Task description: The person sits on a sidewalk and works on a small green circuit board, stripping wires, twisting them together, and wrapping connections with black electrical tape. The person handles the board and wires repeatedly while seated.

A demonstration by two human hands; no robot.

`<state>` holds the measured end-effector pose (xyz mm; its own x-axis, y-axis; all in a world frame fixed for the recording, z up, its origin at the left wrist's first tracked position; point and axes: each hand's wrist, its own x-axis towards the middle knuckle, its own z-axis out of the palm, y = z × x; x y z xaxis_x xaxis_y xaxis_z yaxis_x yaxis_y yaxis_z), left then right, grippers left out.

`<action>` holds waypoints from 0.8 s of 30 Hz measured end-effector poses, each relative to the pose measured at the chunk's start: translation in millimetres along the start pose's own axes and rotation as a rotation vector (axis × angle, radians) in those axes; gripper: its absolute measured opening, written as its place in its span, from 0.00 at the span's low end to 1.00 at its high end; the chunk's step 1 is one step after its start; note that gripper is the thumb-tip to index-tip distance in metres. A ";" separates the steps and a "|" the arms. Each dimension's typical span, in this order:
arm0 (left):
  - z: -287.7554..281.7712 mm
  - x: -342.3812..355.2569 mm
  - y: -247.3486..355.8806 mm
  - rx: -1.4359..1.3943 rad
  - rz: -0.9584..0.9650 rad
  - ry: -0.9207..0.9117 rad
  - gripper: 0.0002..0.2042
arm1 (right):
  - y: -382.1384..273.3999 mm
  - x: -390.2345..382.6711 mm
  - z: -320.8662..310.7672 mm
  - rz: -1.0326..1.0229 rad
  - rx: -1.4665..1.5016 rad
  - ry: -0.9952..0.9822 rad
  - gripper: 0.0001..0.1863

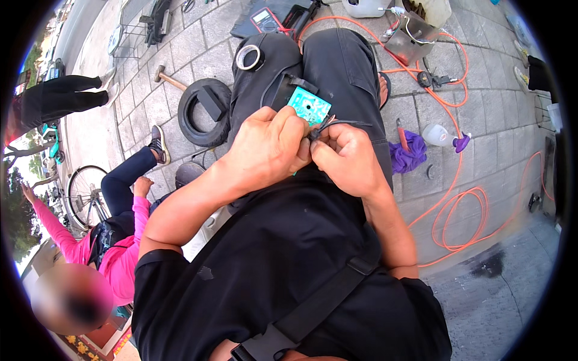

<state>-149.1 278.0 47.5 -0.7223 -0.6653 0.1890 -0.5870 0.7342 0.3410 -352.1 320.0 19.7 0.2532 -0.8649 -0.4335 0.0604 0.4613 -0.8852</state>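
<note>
Above my lap, my left hand [271,141] and my right hand [349,157] meet with their fingertips pinched together. Between them is a bunch of thin dark wires [328,123], whose black ends stick out past my right fingers. A green circuit board [309,106] shows just beyond my left knuckles, its lower part hidden by my fingers. Behind the board, a black plastic piece [291,85] rests on my trousers between the thighs. On my left knee lies a roll of tape [248,58]. The exact spot where the wires are gripped is hidden.
A small tyre [188,114] with a black block, and a hammer [171,78], lie at the left. A multimeter [267,20] sits ahead. An orange hose [446,114], a metal container [410,41] and a purple cloth [409,153] are at the right. A person in pink [120,259] sits at the left.
</note>
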 end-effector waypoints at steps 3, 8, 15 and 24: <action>-2.6 0.5 -1.8 -0.056 -0.029 -0.009 0.15 | -8.4 -2.7 -3.0 0.010 0.019 -0.022 0.11; -3.4 0.7 -1.9 -0.145 0.006 0.019 0.14 | 6.5 -4.9 4.6 -0.042 0.243 -0.012 0.06; -0.8 -1.0 -1.3 -0.127 0.068 0.022 0.14 | 15.4 -4.4 11.5 -0.027 0.161 0.109 0.06; -31.6 1.4 -4.5 -0.423 -0.163 0.008 0.09 | 11.6 -4.6 8.9 -0.072 0.394 0.026 0.09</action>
<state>-135.9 269.4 75.4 -0.6290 -0.7698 0.1087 -0.4903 0.5013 0.7130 -344.0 331.0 12.9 0.2107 -0.9002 -0.3812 0.4440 0.4355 -0.7831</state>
